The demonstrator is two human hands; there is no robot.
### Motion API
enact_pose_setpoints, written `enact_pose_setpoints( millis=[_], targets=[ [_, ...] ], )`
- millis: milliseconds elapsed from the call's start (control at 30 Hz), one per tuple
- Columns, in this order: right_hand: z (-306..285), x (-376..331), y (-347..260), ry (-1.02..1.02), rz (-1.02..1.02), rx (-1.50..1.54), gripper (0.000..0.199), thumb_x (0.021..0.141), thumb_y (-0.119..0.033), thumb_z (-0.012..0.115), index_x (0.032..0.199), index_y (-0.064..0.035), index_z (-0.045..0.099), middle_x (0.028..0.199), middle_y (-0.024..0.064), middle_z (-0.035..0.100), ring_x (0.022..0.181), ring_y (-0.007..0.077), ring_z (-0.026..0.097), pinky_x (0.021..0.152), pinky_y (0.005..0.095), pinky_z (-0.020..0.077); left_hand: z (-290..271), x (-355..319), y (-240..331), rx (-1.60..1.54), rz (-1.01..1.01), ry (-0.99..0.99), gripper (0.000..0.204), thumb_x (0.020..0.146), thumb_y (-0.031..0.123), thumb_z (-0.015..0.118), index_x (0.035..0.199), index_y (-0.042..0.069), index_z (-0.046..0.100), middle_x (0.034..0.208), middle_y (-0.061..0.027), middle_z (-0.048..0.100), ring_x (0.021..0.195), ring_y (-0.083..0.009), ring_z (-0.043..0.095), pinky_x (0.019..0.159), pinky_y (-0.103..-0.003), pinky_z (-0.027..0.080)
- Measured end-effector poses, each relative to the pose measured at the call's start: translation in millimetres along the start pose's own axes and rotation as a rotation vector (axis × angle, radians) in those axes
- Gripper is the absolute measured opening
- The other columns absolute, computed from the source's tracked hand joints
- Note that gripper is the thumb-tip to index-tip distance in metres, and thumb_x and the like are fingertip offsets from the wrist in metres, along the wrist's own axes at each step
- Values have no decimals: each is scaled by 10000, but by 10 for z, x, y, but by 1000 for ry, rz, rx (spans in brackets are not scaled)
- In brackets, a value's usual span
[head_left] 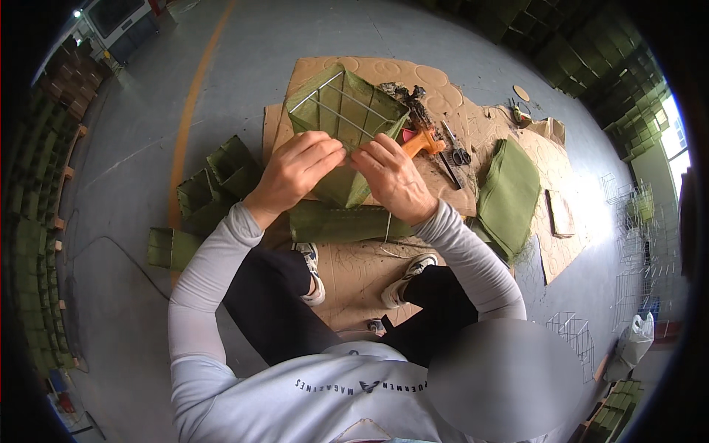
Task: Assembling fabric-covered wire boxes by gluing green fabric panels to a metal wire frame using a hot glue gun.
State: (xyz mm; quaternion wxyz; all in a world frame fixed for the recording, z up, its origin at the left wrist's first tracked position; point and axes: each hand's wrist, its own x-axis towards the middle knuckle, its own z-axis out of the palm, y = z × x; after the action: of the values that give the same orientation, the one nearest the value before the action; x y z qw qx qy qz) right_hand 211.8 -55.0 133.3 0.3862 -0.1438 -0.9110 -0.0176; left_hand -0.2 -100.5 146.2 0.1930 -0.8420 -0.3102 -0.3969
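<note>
A green fabric box over a wire frame [343,118] stands tilted in front of me on a sheet of brown cardboard [443,96]. My left hand [295,171] pinches the near edge of the fabric where it meets the wire. My right hand [391,177] grips the same edge just to the right, fingers curled on the cloth. Both hands nearly touch each other. An orange-handled tool [422,142] lies just beyond my right hand.
Finished green boxes [221,181] lie at my left. A stack of folded green fabric [509,196] sits at my right, a flat green piece [343,223] below my hands. Scissors [458,151] lie on the cardboard. Bare wire frames [572,332] stand at right; green box stacks line both sides.
</note>
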Motion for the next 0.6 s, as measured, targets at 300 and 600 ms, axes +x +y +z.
enact_pose_setpoints(
  millis=[300, 600],
  targets=[
    [-393, 19, 223, -230, 33, 138, 153, 806, -16, 702, 913, 36, 606, 892, 107, 591, 822, 283, 546, 731, 394, 484, 257, 303, -237, -240, -11, -228, 118, 784, 39, 712, 880, -18, 675, 859, -89, 609, 858, -257, 604, 743, -369, 517],
    [-178, -21, -116, -113, 113, -169, 103, 805, -115, 700, 836, -31, 650, 830, 69, 570, 845, 244, 518, 768, 367, 467, 197, 508, -394, -692, -394, -813, 194, 850, 142, 726, 951, -23, 717, 819, -98, 659, 784, -221, 619, 730, -349, 473]
  ],
)
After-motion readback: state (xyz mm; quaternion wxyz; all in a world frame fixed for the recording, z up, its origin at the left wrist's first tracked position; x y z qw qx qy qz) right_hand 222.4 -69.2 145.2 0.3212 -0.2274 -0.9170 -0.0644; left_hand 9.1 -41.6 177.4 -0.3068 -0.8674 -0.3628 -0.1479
